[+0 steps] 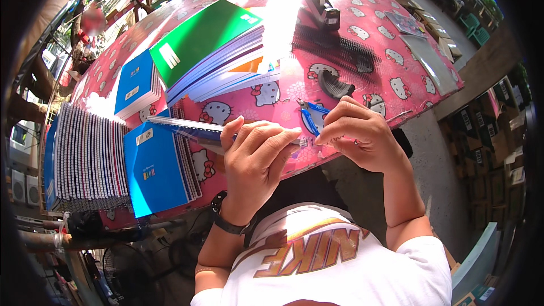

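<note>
Notebook [187,125] with a coil-bound edge extends from a person's left hand [255,147] above a pink, cat-patterned tablecloth [297,90], its coil end reaching toward the right hand. The left fingers are closed around the book, thumb and forefinger nearly together by that end. The right hand [360,136] is curled, fingertips only slightly apart, at the handles of blue-handled pliers [314,118]; whether it grips them cannot be told. Blue notebooks [156,170] are stacked below the held book's left end, beside a long row of spiral-bound books [90,158]. Green-covered notebooks [207,39] are fanned farther back, with dark binding coils [337,51] to their right.
</note>
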Motion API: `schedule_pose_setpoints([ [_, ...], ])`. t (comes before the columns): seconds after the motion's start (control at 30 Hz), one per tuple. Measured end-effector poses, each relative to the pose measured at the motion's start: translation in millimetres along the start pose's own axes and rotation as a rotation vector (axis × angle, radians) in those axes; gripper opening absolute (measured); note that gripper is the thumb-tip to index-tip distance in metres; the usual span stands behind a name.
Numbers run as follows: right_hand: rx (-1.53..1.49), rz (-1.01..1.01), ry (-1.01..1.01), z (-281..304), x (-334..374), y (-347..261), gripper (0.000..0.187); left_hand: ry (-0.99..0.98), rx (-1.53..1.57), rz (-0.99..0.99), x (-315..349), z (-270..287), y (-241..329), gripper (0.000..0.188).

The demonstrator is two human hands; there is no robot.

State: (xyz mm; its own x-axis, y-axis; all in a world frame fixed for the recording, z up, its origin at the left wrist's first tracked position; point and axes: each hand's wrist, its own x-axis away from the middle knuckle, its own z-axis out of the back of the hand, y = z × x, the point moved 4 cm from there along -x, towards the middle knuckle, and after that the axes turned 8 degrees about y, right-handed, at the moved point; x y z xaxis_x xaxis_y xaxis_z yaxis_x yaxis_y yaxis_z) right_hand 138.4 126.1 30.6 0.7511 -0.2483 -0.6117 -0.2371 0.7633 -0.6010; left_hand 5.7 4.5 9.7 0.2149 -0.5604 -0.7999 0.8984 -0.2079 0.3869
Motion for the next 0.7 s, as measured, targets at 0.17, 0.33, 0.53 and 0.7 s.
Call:
schedule_pose_setpoints([
  [0.17,0.001,-0.120,-0.088,-7.4,9.3,-0.5,0.042,-0.002,-0.008,0.025,-1.5,1.7,2.7,0.024],
  [0.33,0.045,-0.201,0.003,-8.3,9.9,-14.2,0.039,-0.134,0.035,0.045,-7.3,1.0,5.6,0.019],
  [0.53,0.096,-0.588,0.079,-1.8,6.2,51.2,0.043,-0.223,-0.071,-0.033,-5.6,6.6,0.1,0.012],
  [0.7,0.879,-0.906,0.300,26.0,57.9,190.7,0.050,-0.171,0.016,-0.056,-7.1,3.1,1.9,0.013],
])
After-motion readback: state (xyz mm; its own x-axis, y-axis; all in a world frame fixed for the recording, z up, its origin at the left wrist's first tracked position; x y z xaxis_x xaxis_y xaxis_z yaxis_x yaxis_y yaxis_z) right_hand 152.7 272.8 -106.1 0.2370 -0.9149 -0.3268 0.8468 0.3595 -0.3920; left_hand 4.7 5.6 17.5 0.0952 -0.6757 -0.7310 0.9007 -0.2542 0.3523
